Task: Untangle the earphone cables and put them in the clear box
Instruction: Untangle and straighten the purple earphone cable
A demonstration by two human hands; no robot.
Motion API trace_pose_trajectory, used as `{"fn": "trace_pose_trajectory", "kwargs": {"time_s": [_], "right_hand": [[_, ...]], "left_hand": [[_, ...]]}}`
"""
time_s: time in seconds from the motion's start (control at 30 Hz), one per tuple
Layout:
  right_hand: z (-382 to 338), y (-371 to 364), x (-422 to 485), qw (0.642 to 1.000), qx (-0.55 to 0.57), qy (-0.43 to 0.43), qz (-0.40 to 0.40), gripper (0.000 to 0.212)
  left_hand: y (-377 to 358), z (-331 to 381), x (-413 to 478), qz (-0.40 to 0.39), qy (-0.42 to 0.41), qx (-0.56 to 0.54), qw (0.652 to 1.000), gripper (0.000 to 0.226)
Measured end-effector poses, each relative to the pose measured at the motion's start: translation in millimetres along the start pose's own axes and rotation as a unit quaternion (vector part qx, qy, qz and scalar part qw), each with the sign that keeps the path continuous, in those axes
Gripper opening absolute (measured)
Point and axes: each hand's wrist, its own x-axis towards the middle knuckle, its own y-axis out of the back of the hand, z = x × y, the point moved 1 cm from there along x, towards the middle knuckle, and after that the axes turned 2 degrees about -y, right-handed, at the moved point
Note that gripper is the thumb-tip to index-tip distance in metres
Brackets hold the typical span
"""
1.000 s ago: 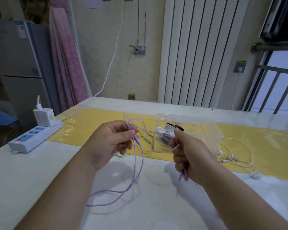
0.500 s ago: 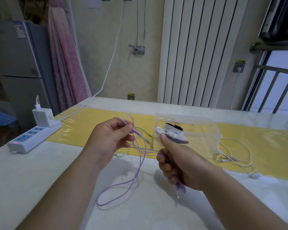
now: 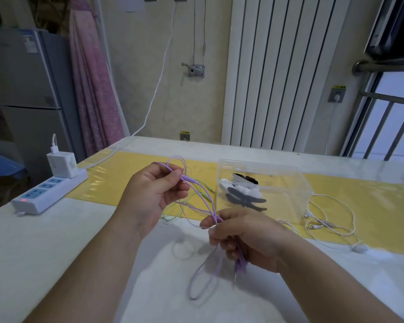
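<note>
The purple cable now hangs in a shorter loop under your right hand, which has dropped from the clear box toward you. Its strands run up to your left hand, above the table. The curled fingers of both hands pinch it. A green cable and a white cable lie beside the box.

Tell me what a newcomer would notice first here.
The hands stand out first: the left hand and right hand hold a purple cable stretched between them above the white table, a loop dangling below the right. Just behind sits the clear box on the yellow mat, holding dark and white items, with a white cable lying loose to its right.
</note>
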Motion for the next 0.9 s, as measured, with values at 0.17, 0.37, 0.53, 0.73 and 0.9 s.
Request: {"fn": "trace_pose_trajectory", "kwargs": {"time_s": [0.17, 0.37, 0.53, 0.73, 0.9], "right_hand": [[-1, 10, -2, 0.989, -0.127, 0.010, 0.076, 0.009], [-11, 18, -10, 0.934, -0.339, -0.010, 0.110, 0.027], [-15, 21, -13, 0.930, -0.338, 0.000, 0.143, 0.036], [-19, 15, -14, 0.946, -0.268, 0.087, 0.161, 0.049], [-16, 13, -11, 0.956, -0.232, 0.070, 0.164, 0.037]], "left_hand": [[8, 3, 5, 0.072, 0.002, -0.027, 0.997, 0.024], [18, 0, 12, 0.090, 0.108, -0.067, 0.988, 0.030], [28, -5, 17, 0.150, 0.133, -0.046, 0.979, 0.029], [35, -13, 25, 0.198, 0.152, -0.124, 0.960, 0.034], [38, -12, 26, 0.195, 0.121, -0.171, 0.958, 0.036]]}}
